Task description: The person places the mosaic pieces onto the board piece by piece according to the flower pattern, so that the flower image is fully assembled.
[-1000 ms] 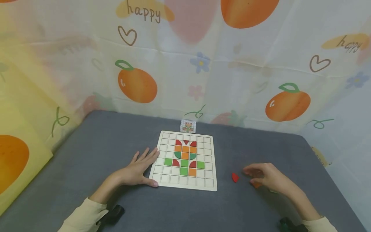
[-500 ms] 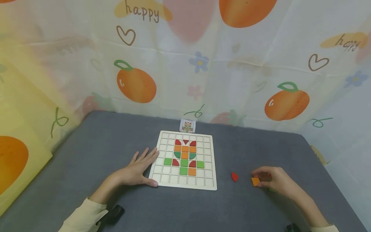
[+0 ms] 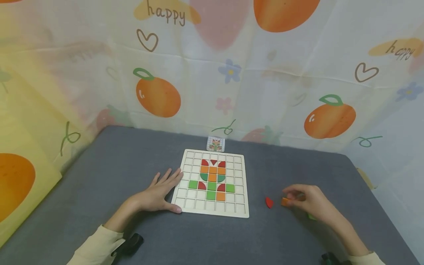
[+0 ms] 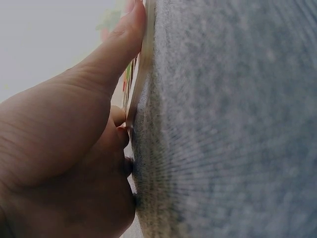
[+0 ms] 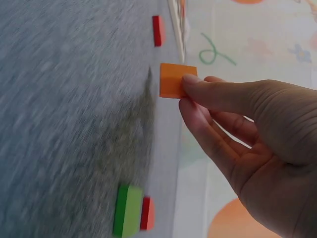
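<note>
My right hand (image 3: 308, 200) pinches an orange square tile (image 5: 171, 82) between thumb and fingertips. In the right wrist view the tile is held off the grey tabletop. My left hand (image 3: 155, 195) lies with spread fingers along the left edge of a white grid board (image 3: 195, 208), fingertips and thumb touching its rim. Colored tiles in red, orange and green form a flower-like figure in the board's middle, with an orange tile (image 3: 220, 196) at its lower right. A loose red piece (image 3: 269, 202) lies between the board and my right hand.
Behind the board lies a small card (image 3: 216, 144) printed with a similar figure. Beside and partly under my right hand is a green block (image 5: 127, 210), with another red piece (image 5: 147, 213) near it. A fruit-print cloth (image 3: 258, 99) hangs behind the grey table.
My right hand has taken the orange tile up from the table and moved it slightly left, toward the loose red piece. The left hand and board stay in place.
</note>
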A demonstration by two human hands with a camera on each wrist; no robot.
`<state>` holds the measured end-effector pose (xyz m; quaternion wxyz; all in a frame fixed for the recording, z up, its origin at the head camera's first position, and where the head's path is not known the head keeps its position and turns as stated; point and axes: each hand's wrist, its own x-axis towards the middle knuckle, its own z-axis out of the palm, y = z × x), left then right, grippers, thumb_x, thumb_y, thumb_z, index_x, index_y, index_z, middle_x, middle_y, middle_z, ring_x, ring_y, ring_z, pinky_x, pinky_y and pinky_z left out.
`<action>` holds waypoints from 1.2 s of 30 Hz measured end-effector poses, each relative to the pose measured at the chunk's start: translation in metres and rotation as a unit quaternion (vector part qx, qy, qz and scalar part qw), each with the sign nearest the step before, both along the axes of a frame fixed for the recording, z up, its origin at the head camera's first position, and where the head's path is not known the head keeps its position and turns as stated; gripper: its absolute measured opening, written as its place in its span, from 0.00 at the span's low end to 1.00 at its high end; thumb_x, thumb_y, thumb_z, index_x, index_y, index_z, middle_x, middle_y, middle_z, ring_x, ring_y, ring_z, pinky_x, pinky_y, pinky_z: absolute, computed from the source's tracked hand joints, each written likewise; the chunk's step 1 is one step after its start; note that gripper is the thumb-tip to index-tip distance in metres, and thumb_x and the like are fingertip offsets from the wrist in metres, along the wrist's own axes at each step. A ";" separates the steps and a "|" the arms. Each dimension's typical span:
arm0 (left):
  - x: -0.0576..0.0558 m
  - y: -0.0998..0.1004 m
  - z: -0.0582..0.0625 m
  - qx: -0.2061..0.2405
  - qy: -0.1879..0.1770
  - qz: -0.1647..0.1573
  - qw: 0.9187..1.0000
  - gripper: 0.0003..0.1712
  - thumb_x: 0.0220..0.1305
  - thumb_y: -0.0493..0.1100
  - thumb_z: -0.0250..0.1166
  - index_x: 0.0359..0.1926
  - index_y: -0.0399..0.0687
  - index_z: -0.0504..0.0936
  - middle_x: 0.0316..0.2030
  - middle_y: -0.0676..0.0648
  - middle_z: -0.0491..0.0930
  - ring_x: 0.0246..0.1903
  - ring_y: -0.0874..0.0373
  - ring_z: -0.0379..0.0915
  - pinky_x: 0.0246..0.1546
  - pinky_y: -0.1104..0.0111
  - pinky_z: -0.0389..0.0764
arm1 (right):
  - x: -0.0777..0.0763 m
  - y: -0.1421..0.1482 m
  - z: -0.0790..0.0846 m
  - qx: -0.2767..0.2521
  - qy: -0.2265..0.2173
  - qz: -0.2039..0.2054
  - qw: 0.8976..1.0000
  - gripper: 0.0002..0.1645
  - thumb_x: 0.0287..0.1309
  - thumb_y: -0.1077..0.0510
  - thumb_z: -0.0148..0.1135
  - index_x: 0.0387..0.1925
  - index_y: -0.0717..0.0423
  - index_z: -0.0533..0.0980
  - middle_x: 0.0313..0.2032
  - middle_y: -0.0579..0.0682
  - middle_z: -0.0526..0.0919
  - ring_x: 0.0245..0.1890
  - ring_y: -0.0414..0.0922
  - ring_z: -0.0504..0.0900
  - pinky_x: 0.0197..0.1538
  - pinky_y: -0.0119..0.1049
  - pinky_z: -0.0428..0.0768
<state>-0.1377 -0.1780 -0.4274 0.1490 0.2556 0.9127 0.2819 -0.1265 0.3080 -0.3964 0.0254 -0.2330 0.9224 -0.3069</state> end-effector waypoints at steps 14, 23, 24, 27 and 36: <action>0.000 0.002 0.000 0.000 -0.003 -0.002 1.000 0.67 0.50 0.64 0.73 0.77 0.39 0.45 0.77 0.39 0.38 0.74 0.35 0.25 0.67 0.39 0.26 | -0.021 -0.059 0.000 -0.020 0.013 0.018 1.000 0.18 0.52 0.67 0.71 0.47 0.60 0.83 0.33 0.42 0.83 0.34 0.36 0.81 0.40 0.34 0.83; 0.000 0.001 -0.001 0.001 0.000 0.002 1.000 0.67 0.50 0.64 0.73 0.77 0.38 0.45 0.77 0.38 0.38 0.74 0.35 0.26 0.67 0.38 0.26 | -0.020 -0.094 -0.013 -0.047 -0.011 0.041 0.998 0.20 0.52 0.65 0.72 0.48 0.61 0.82 0.32 0.42 0.81 0.34 0.36 0.79 0.40 0.31 0.83; 0.000 0.001 -0.001 0.000 0.000 0.002 1.000 0.67 0.50 0.64 0.73 0.77 0.38 0.45 0.77 0.38 0.38 0.74 0.35 0.26 0.67 0.38 0.26 | -0.020 -0.097 -0.013 -0.050 -0.014 0.042 0.998 0.20 0.52 0.66 0.72 0.49 0.61 0.81 0.32 0.42 0.81 0.33 0.37 0.79 0.40 0.31 0.83; 0.000 0.001 -0.001 0.000 0.002 0.001 1.000 0.67 0.50 0.64 0.73 0.77 0.38 0.45 0.77 0.38 0.39 0.74 0.34 0.26 0.67 0.38 0.26 | -0.021 -0.105 -0.011 -0.053 -0.012 0.044 0.998 0.19 0.53 0.65 0.72 0.49 0.61 0.82 0.31 0.41 0.81 0.33 0.36 0.78 0.40 0.30 0.83; 0.000 0.001 -0.002 -0.002 0.002 0.001 1.000 0.67 0.50 0.64 0.73 0.77 0.39 0.45 0.77 0.38 0.38 0.74 0.35 0.25 0.67 0.38 0.25 | -0.026 -0.137 -0.003 -0.070 -0.017 0.085 0.994 0.17 0.54 0.66 0.71 0.47 0.60 0.83 0.31 0.41 0.81 0.33 0.36 0.78 0.40 0.32 0.83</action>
